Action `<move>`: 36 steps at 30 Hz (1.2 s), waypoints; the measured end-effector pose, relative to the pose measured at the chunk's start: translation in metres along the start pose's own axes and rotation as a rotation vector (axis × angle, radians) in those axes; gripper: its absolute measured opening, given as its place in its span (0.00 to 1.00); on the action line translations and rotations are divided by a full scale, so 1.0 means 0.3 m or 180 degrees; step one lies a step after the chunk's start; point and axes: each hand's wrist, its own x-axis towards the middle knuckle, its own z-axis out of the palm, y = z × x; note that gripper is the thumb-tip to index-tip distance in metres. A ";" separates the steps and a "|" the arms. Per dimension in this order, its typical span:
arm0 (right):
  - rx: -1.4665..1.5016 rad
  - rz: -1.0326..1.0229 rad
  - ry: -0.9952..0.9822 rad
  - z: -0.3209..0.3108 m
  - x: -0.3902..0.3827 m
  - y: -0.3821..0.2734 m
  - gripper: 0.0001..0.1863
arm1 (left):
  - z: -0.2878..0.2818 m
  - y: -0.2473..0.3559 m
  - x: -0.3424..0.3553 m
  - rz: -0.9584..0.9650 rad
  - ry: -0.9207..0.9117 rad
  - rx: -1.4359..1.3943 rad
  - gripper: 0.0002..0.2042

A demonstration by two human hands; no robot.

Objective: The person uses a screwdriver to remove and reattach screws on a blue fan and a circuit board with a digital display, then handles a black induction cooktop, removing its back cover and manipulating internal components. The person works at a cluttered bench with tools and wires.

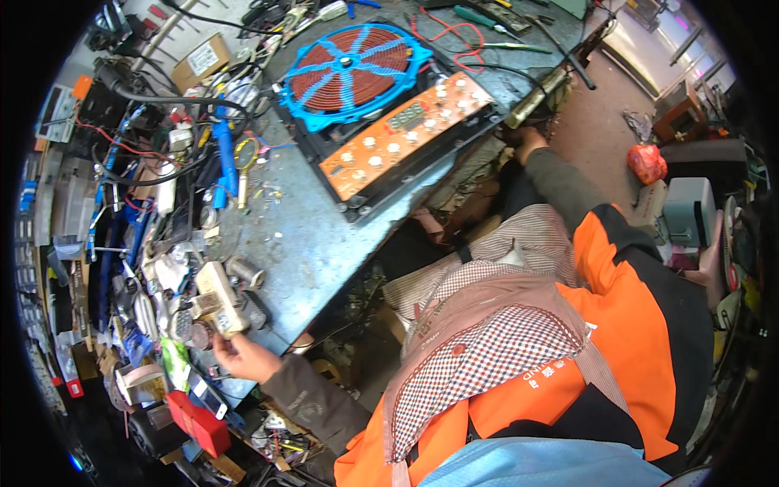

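- The left hand reaches the cluttered end of the blue-grey metal bench; its fingers are at a cream rectangular block and a dark round disc, and I cannot tell whether they are clamped on either.
- A small pale label with dark marks, too small to read, faces the left fingers from the block's near end.
- A red box lies just below those fingers.
- The right hand is at the bench's edge, its fingers in shadow; I cannot tell whether they are together.
- Left of the right fingers lies an orange circuit board with a digit display, beside a blue-framed, copper-coloured round coil.
- Pale lettering marks the orange jacket, between both hands' sleeves.
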 end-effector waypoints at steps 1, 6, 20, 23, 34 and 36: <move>0.0334 0.0197 -0.0205 -0.029 0.031 -0.011 0.22 | -0.013 0.027 -0.019 -0.0056 0.0017 -0.0049 0.18; -0.0496 0.1409 0.0002 -0.016 0.060 0.145 0.19 | -0.003 0.087 -0.035 -0.0093 -0.0146 -0.0027 0.20; 0.1131 -0.0406 -0.0175 0.154 -0.320 0.026 0.15 | 0.029 0.078 0.008 0.0123 -0.0332 0.0807 0.31; 0.1855 -0.1949 0.0620 -0.178 -0.253 -0.215 0.08 | 0.010 0.029 0.007 0.0256 -0.0275 0.0798 0.31; 0.2223 -0.1287 0.1232 -0.505 0.328 -0.420 0.08 | 0.005 0.041 0.015 -0.0153 -0.0327 -0.0414 0.34; 0.1020 -0.1372 0.1428 -0.530 0.235 -0.522 0.08 | -0.022 0.032 0.001 -0.0197 -0.0268 -0.0322 0.34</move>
